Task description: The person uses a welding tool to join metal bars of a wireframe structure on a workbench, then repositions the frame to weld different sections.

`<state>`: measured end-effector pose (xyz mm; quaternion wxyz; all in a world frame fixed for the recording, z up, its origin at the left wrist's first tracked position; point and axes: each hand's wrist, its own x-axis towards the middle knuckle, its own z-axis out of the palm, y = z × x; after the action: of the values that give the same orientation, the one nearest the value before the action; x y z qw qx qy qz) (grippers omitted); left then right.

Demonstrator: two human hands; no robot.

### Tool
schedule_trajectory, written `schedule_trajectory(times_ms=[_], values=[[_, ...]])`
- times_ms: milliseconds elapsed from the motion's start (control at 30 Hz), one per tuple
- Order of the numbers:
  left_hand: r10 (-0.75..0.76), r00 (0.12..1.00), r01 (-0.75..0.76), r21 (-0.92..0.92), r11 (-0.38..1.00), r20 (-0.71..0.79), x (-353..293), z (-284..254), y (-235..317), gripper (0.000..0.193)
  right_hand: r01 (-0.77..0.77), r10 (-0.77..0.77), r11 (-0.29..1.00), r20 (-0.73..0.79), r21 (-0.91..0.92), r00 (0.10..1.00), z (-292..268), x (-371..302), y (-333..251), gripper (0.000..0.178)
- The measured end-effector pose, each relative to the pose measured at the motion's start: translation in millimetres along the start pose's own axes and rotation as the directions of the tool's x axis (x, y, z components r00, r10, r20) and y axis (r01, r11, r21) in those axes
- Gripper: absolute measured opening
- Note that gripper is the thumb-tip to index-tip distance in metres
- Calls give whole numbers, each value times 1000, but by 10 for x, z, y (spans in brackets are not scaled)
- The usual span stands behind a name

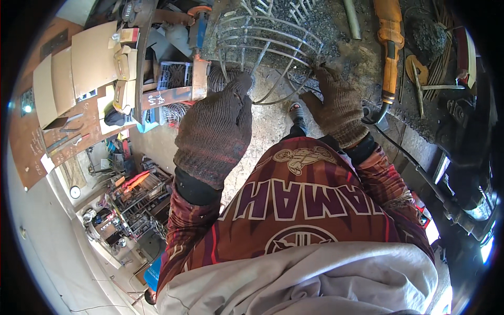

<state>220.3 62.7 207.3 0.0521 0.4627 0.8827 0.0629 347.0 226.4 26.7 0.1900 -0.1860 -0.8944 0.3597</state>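
Note:
A curved wire rack (243,48) of bent metal rods and cross bars is held out in front of me. My left hand (214,128), in a brown knitted glove, is closed at the rack's near left side. My right hand (337,105), gloved alike, grips its near right corner, fingers curled over the rods and thumb reaching toward the lower wire. The fingertips of both hands are partly hidden by the gloves and the rack. To the right of my right hand lies an orange angle grinder (389,42) with a dark cable.
Short metal rods (299,9) lie beyond the rack on a dark, gritty work surface. Cardboard (93,55) and a blue clamp-like tool (198,31) are at left. A wooden-handled hammer-like tool (418,89) and thin rods (438,68) lie at right. Cluttered shelving (139,205) stands lower left.

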Motion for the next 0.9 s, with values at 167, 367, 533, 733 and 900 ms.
schedule_trajectory(times_ms=[167, 367, 533, 733, 900], values=[[-12, 999, 7, 90, 996, 53, 41, -112, 148, 26, -55, 51, 995, 57, 78, 997, 15, -51, 26, 68], [-4, 995, -5, 94, 996, 99, 79, -75, 129, 30, -36, 30, 997, 96, 65, 995, -6, -23, 54, 68], [-121, 981, 108, 90, 990, 152, 174, -101, 251, 29, -15, 6, 997, 108, 82, 994, -105, 0, 40, 68], [-74, 993, 73, -8, 997, -89, 51, 163, 237, 29, -46, 37, 997, 148, 55, 988, -160, 30, -9, 68], [-121, 987, 115, -60, 992, -106, -14, 208, 303, 28, -4, -2, 999, 134, 44, 991, -185, 65, -25, 65]])
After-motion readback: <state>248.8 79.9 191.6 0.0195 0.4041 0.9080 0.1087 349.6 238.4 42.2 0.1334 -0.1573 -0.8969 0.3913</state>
